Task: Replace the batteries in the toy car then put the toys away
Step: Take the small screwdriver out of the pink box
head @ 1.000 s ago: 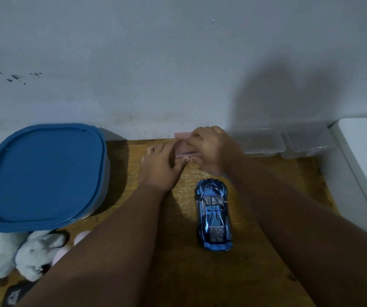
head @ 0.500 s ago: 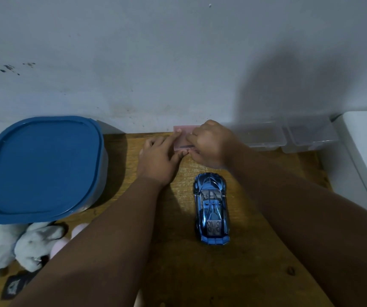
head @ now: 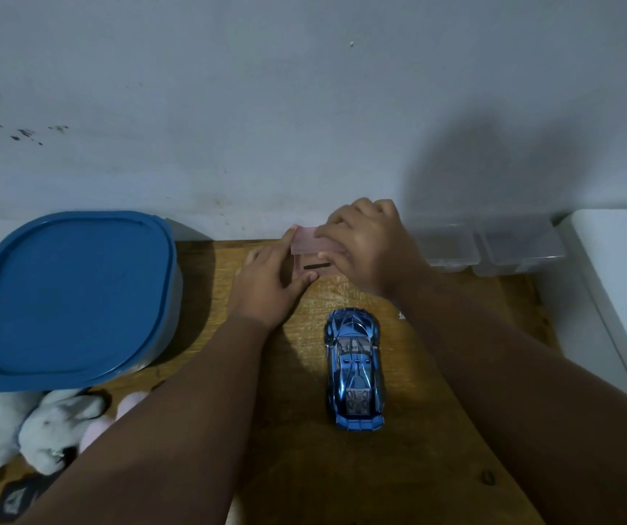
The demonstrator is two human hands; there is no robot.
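Observation:
A shiny blue toy car (head: 355, 369) stands on the wooden table (head: 399, 467), nose toward the wall. Behind it, against the wall, sits a small pink translucent box (head: 306, 244). My right hand (head: 365, 248) grips its lid from above and holds it raised on a tilt. My left hand (head: 270, 286) rests beside the box's left side, thumb and fingers touching its base. A thin dark object (head: 316, 265) shows inside the box. Much of the box is hidden by my right hand.
A large tub with a blue lid (head: 69, 297) stands at the left. White and pink plush toys (head: 31, 430) lie at the front left. Two clear plastic boxes (head: 486, 248) sit against the wall on the right, next to a white surface (head: 622, 282).
My right hand has lifted the pink box's lid, showing the dark object inside. My left hand stays at the box's left side. The car has not moved.

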